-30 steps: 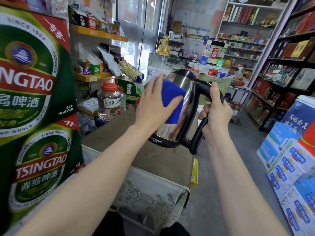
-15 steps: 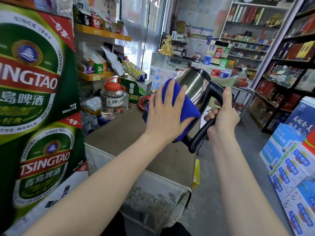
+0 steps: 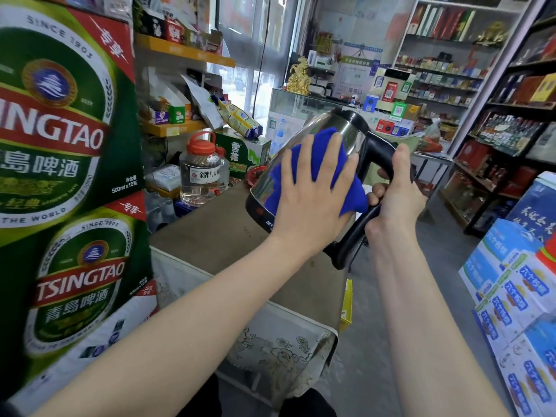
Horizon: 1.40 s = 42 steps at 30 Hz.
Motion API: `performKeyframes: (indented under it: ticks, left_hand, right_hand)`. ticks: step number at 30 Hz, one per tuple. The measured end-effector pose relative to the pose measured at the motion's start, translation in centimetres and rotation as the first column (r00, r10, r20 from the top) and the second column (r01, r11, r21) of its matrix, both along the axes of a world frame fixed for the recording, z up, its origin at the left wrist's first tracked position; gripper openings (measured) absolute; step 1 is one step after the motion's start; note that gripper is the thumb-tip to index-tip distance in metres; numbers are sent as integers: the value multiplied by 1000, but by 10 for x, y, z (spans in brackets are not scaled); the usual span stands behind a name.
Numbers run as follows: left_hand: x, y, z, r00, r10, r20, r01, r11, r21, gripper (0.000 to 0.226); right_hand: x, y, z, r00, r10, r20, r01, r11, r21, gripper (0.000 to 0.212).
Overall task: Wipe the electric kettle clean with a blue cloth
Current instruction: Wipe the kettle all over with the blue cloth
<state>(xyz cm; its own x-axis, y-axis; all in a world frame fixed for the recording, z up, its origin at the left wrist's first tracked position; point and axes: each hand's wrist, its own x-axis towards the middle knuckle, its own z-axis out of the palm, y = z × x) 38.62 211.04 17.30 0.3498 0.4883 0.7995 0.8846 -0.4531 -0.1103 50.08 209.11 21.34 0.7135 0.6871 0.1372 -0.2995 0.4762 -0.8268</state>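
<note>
A stainless steel electric kettle (image 3: 337, 130) with a black handle and black base hangs in the air over the table, tilted with its base toward the left. My right hand (image 3: 394, 191) grips the black handle from the right. My left hand (image 3: 310, 194) lies flat with spread fingers on a blue cloth (image 3: 325, 158), pressing it against the kettle's steel side. The cloth bunches out past my thumb near the handle. Much of the kettle's body is hidden under the hand and cloth.
Below the kettle is a brown-topped table (image 3: 216, 239) with a floral cover. Green beer cartons (image 3: 60, 145) stack at the left. A clear jar with a red lid (image 3: 200, 173) stands at the table's far left. Blue and white boxes (image 3: 517, 290) sit on the floor at right.
The kettle has tipped over from nearly upright, its base swinging left and up. My left hand with the cloth has slid down its side toward the base.
</note>
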Motion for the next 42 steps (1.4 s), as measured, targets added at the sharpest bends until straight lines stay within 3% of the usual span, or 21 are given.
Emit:
performKeyframes:
  ticks: [3,7,10,16,21,25,30,32,35,40,42]
  left_hand:
    - [-7,10,24,998,-71,3,71,997,-26,78]
    - [-14,16,37,975,-110,191,127,989,-77,77]
    - [-18,13,20,968,-77,240,102,990,-95,76]
    - [-15,-3,-21,999,-15,46,17,999,-35,74]
    - [-13,11,7,998,-55,35,56,997,-52,77]
    - [-16,25,32,981,-92,171,120,979,-163,78]
    - [-21,33,28,893,-151,423,263,939,-220,73]
    - [-18,25,17,929,-108,353,182,966,-184,74]
    - [-13,12,4,996,-46,82,53,995,-80,77]
    - [-1,15,16,958,-100,-268,99,995,-17,75]
    - [0,21,29,937,-135,-322,131,991,-35,74]
  right_hand:
    - [-1,-2,3,1000,12,11,-12,1000,-16,31]
    - [-1,-3,4,998,11,55,-10,1000,-14,36]
    - [-1,0,1,998,-21,54,20,1000,7,37]
    - [-3,3,-2,1000,-14,0,14,1000,-6,39]
    - [-7,0,-3,998,5,68,-5,1000,-2,28]
    - [-8,3,-5,993,33,116,-30,999,-25,28]
    - [-5,5,-3,990,36,134,-34,999,-18,32]
    - [-2,7,-1,994,48,101,-46,999,-25,33]
    - [11,14,5,995,84,53,-80,994,-72,42]
    - [31,23,10,980,199,26,-191,964,-183,52]
    - [35,26,7,974,227,20,-220,957,-188,52]
